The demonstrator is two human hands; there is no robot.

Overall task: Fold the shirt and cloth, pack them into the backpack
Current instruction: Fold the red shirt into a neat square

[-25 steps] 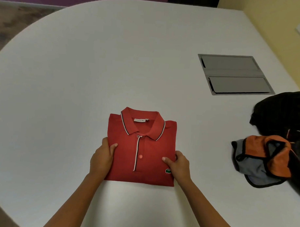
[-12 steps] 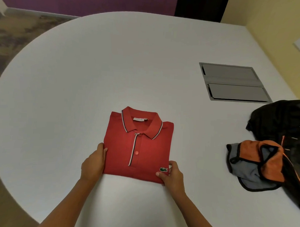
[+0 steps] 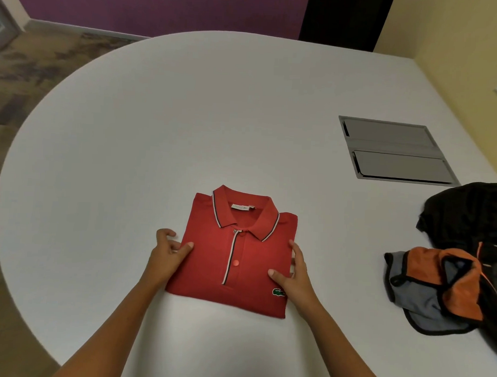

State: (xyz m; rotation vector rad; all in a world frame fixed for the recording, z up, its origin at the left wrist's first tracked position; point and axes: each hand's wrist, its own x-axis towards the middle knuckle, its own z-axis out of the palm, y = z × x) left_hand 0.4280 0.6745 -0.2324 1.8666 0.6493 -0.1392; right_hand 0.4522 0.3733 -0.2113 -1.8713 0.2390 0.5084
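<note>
My left hand (image 3: 166,254) and right hand (image 3: 293,277) pinch the folded shirt (image 3: 239,253) at nine and three, thumbs on top; lifted carelessly, its layers could sag open before the backpack (image 3: 471,216) at three

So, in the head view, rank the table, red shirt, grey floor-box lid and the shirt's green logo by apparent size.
1. Table, by far the largest.
2. Red shirt.
3. Grey lid, close to the shirt in area; it lies farther from the camera, so the true order is unsure.
4. Green logo, tiny.
</note>
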